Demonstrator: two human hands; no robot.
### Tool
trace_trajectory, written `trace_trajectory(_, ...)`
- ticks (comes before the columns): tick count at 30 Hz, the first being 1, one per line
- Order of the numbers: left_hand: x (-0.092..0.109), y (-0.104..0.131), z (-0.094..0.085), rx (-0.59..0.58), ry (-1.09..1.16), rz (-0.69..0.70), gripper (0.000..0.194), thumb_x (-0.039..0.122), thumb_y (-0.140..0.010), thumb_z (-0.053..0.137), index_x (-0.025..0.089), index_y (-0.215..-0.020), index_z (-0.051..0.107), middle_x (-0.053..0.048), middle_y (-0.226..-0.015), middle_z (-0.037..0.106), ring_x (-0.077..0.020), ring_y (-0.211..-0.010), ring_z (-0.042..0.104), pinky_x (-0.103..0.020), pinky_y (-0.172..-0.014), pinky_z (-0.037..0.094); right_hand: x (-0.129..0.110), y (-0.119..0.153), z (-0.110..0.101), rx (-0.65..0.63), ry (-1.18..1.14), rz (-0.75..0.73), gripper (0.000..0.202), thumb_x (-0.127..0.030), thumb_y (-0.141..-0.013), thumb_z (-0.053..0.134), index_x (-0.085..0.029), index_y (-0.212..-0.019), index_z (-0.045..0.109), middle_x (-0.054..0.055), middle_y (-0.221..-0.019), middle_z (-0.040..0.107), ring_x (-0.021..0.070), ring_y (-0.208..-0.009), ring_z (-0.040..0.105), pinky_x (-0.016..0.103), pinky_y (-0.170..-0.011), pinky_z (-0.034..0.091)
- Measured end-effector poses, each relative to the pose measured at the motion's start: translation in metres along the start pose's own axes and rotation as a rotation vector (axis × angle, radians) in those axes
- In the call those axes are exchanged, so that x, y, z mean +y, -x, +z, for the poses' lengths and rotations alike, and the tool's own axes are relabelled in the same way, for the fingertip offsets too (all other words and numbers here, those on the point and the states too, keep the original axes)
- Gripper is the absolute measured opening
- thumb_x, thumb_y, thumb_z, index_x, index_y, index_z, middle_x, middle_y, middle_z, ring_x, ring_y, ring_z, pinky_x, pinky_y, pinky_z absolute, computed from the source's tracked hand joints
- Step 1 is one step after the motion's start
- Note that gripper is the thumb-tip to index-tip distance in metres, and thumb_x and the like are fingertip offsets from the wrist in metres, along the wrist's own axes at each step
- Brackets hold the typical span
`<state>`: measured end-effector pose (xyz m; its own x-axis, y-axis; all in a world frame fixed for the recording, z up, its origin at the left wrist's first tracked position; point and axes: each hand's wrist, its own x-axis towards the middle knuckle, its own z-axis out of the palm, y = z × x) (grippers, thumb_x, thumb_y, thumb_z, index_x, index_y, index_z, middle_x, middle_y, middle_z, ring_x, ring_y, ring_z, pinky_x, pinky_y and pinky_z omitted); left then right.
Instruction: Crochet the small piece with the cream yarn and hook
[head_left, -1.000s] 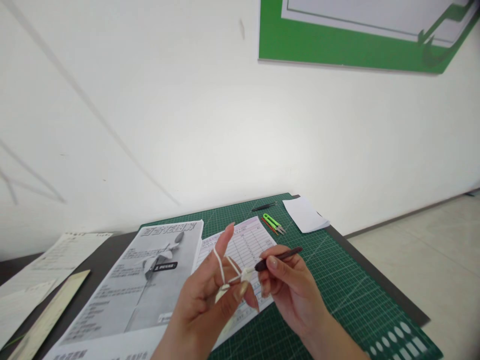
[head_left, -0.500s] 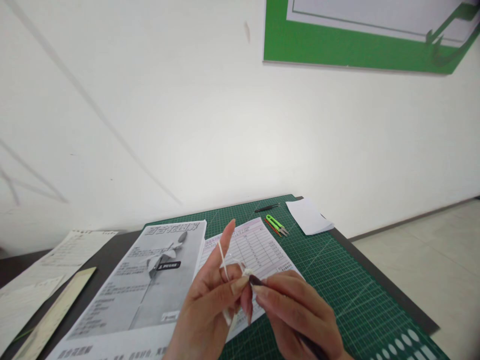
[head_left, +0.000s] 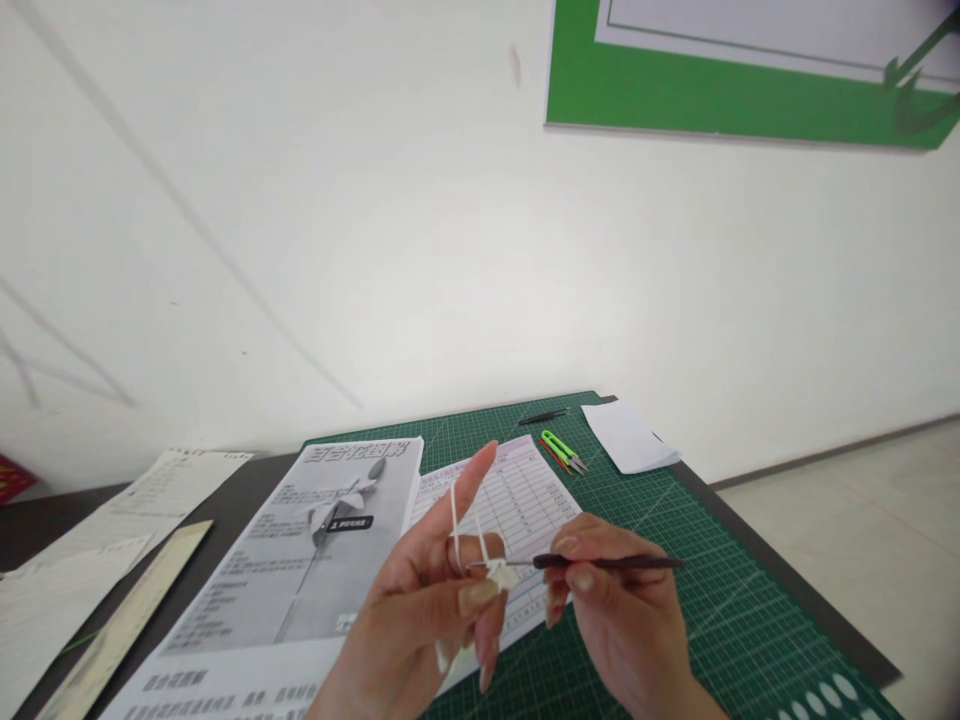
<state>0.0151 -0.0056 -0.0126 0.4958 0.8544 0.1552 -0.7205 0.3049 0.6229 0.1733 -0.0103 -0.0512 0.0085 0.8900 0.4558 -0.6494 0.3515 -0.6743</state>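
Note:
A small white crocheted piece (head_left: 501, 574) is pinched between the thumb and fingers of my left hand (head_left: 427, 590). White yarn (head_left: 454, 520) runs from it up around the raised index finger. My right hand (head_left: 622, 600) grips a crochet hook (head_left: 607, 563) by its dark handle, held nearly level. The hook's thin metal shaft points left and meets the top of the white piece, near the yarn. Some white yarn also hangs below my left hand.
A green cutting mat (head_left: 720, 600) carries a printed chart (head_left: 525, 490), green thread snips (head_left: 561, 450), dark tweezers (head_left: 544, 416) and white paper (head_left: 630, 436). Left are a printed sheet with a flower picture (head_left: 300, 560), a ruler (head_left: 127, 620) and handwritten pages (head_left: 165, 500).
My right hand has drawn slightly away from my left, and the hook has swung from steeply slanted to nearly level. Its shaft and the white piece now show more. The view has shifted slightly left.

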Motion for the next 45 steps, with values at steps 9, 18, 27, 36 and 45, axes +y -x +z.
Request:
trace_trajectory(9,0.006,0.001,-0.003,-0.029,-0.045,-0.037,0.067,0.006,-0.073,0.064,0.025,-0.136,0.051,-0.001,-0.065,0.065,-0.0065,-0.042,0.054,-0.013,-0.037,0.034,-0.007,-0.004,-0.001,0.034,-0.020,0.047,0.008,-0.019,-0.076,0.075,-0.022,-0.084,0.077,0.001,-0.071,0.070,0.0097,-0.055,0.065,0.016,-0.048,0.055)
trace_trajectory(18,0.005,0.000,0.002,-0.025,0.055,-0.100,0.065,0.005,-0.062,0.063,0.011,-0.127,0.060,0.000,-0.051,0.064,-0.0058,-0.037,0.044,-0.017,-0.039,0.025,-0.010,-0.007,0.002,-0.008,-0.027,0.006,0.006,-0.019,-0.074,0.077,-0.021,-0.080,0.077,0.001,-0.071,0.066,0.0095,-0.053,0.066,0.017,-0.048,0.055)
trace_trajectory(27,0.004,0.000,-0.003,0.010,0.139,-0.128,0.068,0.002,-0.056,0.065,0.002,-0.124,0.060,0.001,-0.045,0.061,-0.0085,-0.045,0.047,-0.018,-0.049,0.041,-0.012,-0.007,-0.003,-0.060,-0.005,0.021,0.004,-0.019,-0.075,0.076,-0.021,-0.079,0.076,0.001,-0.073,0.065,0.0097,-0.056,0.066,0.019,-0.052,0.056)
trace_trajectory(36,0.004,-0.001,0.000,-0.024,0.099,-0.148,0.066,0.005,-0.053,0.064,0.002,-0.119,0.064,0.001,-0.041,0.060,-0.0077,-0.041,0.044,-0.017,-0.047,0.039,-0.014,-0.007,-0.005,-0.058,0.021,0.047,0.003,-0.021,-0.073,0.078,-0.021,-0.076,0.077,0.002,-0.070,0.064,0.0112,-0.055,0.064,0.020,-0.048,0.056)
trace_trajectory(45,0.006,0.006,-0.003,-0.026,-0.189,-0.111,0.052,0.010,-0.069,0.071,0.022,-0.119,0.068,0.004,-0.050,0.055,-0.0065,-0.040,0.047,-0.015,-0.039,0.037,-0.011,-0.012,-0.001,0.056,-0.201,0.321,0.010,-0.026,-0.072,0.079,-0.016,-0.073,0.075,0.001,-0.054,0.069,0.0084,-0.039,0.063,0.012,-0.039,0.053)
